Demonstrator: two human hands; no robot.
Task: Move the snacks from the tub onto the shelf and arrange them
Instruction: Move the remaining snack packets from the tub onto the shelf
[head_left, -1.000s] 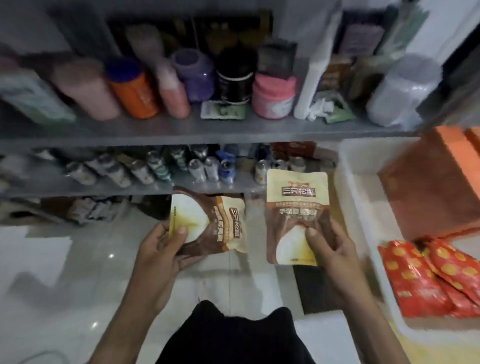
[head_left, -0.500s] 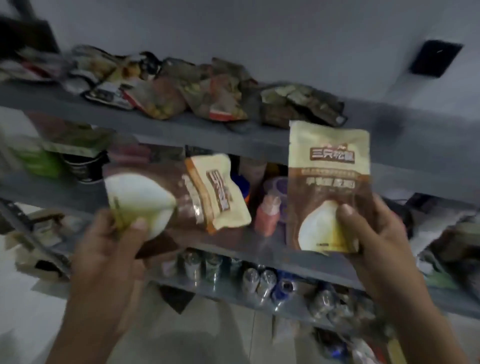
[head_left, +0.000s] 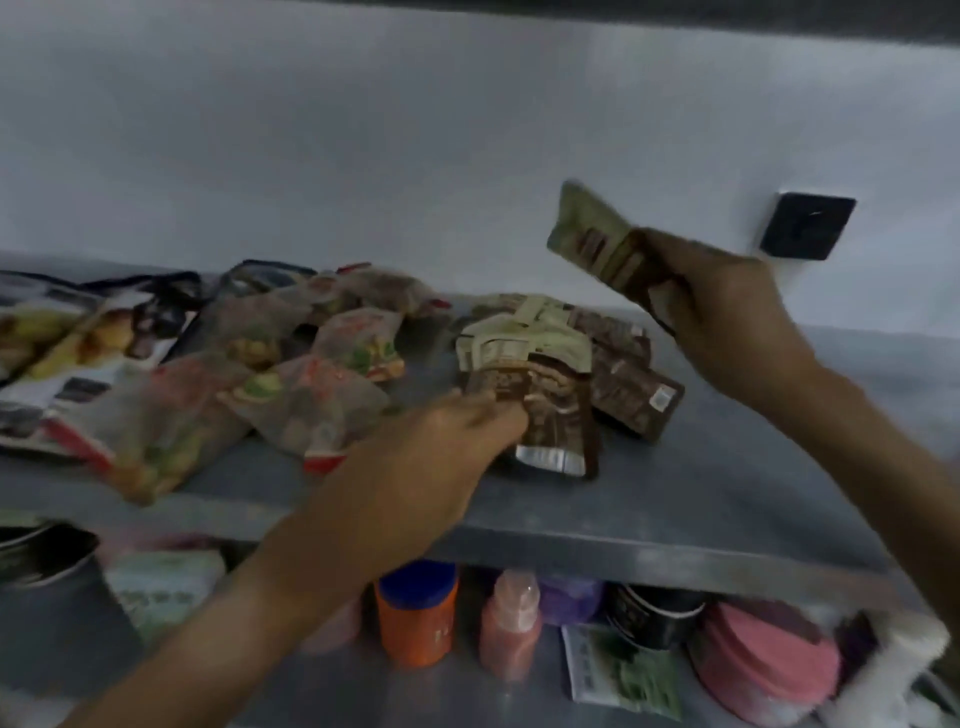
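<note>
a grey metal shelf (head_left: 649, 499) carries a spread of snacks, seen from a head camera in dim, blurred light. at far left lie large glossy bags printed with yellow food pictures (head_left: 67, 358), and beside them a heap of crinkled brown packets with red and green print (head_left: 291, 384), some overlapping. the left hand (head_left: 441, 452) reaches over the shelf's front edge, its fingers (head_left: 498, 410) curled onto a brown-and-cream foil pouch (head_left: 550, 415) that lies atop a small pile of matching pouches (head_left: 618, 374) near the shelf's middle; whether they pinch it or only press it cannot be told through the blur. to the right and above the shelf, the right hand (head_left: 727, 306) holds a second brown-and-cream pouch (head_left: 597, 239) in the air, fingers wrapped round its lower end, cream top tilted up and left against the pale wall. a black square wall plate (head_left: 808, 226) sits just beyond that hand. on the shelf below stand an orange jar with a blue lid (head_left: 415, 618), a pink bottle (head_left: 511, 629), a dark tub and a pink round container (head_left: 763, 670).
</note>
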